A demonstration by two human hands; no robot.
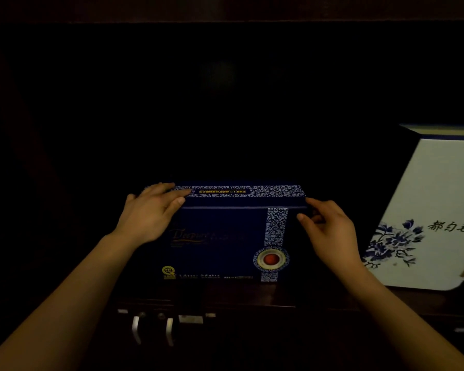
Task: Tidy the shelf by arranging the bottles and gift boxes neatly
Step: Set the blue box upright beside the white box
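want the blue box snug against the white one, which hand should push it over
Left, probably. The left hand lies on the dark blue gift box at its upper left corner, the side away from the white floral box. The right hand sits in the gap between the two boxes, in the way.

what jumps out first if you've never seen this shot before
The dark blue gift box stands at the centre of the dim shelf, with a patterned strip and a red medallion on its front. The left hand rests on its top left corner and the right hand is at its right edge. At the far right stands a bright white gift box with blue flowers.
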